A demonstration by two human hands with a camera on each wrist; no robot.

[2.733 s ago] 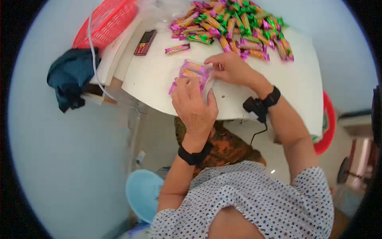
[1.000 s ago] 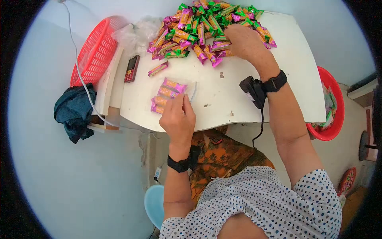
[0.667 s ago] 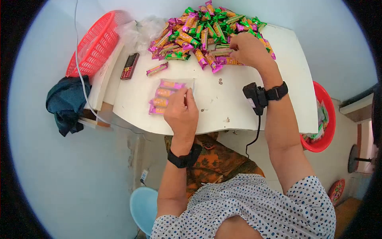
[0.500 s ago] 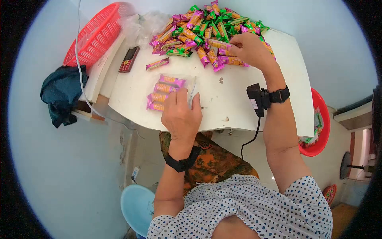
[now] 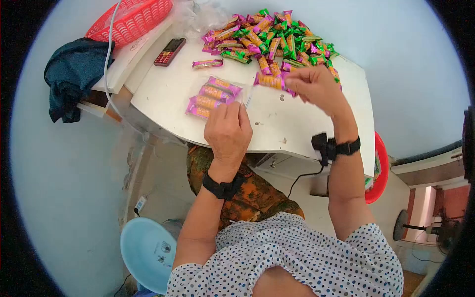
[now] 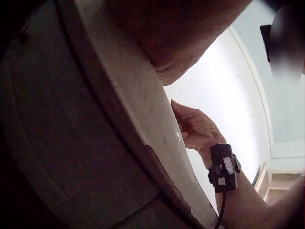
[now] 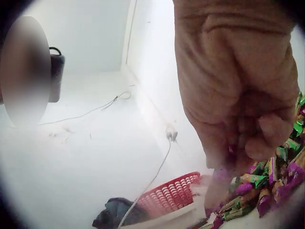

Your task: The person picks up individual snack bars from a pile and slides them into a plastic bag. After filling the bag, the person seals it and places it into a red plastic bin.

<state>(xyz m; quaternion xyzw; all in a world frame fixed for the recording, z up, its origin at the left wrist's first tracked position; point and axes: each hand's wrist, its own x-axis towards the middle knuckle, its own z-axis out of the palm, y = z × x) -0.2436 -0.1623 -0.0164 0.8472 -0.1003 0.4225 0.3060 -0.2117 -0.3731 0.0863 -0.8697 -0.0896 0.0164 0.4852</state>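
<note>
One bar drawn off the heap, held short of the bag

The right hand (image 5: 316,86) has pulled back from the heap of wrapped bars (image 5: 274,40), and a pink-ended bar (image 5: 269,81) now sits at its fingertips, seemingly pinched by one end. Half a second ago that hand was closer in among the pile. The left hand (image 5: 228,129) has narrowed too: its thumb, spread a moment earlier, is drawn in against the fingers, which look to pinch the clear bag (image 5: 244,94) near its edge. The bag lies flat on the bench (image 5: 307,128) with four bars showing inside — the same count as before. So the picking part seems done for this piece, and the loading not yet begun. The loose bar (image 5: 208,64) beyond the bag — near the phone (image 5: 169,52) — remains untouched.
</note>
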